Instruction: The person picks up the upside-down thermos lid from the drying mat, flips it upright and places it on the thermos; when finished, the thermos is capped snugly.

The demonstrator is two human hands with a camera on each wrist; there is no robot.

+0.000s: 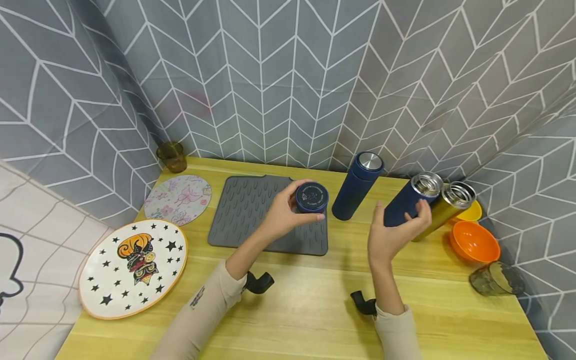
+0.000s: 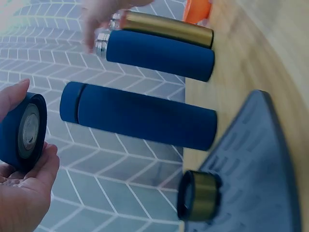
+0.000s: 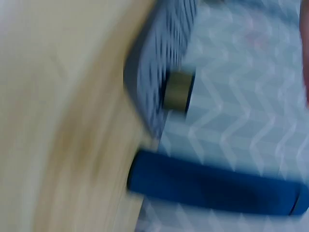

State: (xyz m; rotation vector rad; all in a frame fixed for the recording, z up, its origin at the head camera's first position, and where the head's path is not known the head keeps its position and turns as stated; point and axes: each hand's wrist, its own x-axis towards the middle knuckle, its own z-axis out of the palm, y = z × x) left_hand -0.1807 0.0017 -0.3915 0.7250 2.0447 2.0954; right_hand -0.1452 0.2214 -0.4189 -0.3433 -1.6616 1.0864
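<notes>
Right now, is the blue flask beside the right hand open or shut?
Open: that blue flask shows its bare steel neck, lidless.

Left grip (image 1: 284,212) is curled, right grip (image 1: 392,239) loosely spread.

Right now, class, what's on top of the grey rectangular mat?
A gold cylindrical cap stands there; the mat beneath it, and behind the left hand in the head view, cannot be seen.

Head view bright, sharp, pale glare on tabletop (image 1: 301,305); L wrist sl. soft, R wrist v. blurry.
</notes>
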